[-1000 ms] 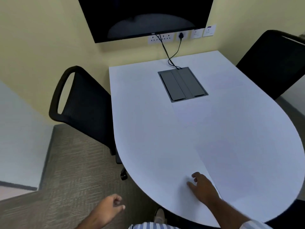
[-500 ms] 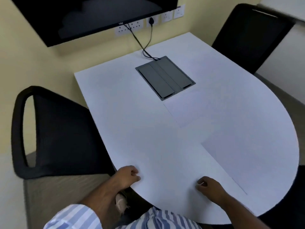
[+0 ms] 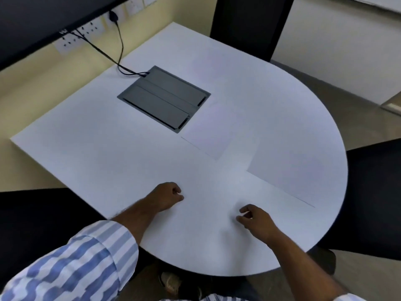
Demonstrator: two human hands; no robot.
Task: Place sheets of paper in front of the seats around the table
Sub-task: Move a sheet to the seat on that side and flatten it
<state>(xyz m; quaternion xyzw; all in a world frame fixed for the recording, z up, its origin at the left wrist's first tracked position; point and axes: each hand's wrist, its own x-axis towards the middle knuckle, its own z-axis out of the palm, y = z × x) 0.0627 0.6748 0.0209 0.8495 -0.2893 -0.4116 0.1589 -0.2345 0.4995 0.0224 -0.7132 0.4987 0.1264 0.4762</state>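
On the white worktop, both hands have come in together, left hand and right hand with fingers curled, seemingly setting a barely visible sheet before this seat.

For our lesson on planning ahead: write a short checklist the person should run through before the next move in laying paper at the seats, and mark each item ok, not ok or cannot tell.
1. Sheet lies flat near the grey cable box: sheet flat on the table: ok.
2. Second sheet lies towards the right-hand chair: ok.
3. Left hand holds a sheet: fingers curled on the table, paper edge not visible: cannot tell.
4. Right hand holds a sheet: cannot tell.
5. Far chair has a sheet before it: none visible: cannot tell.
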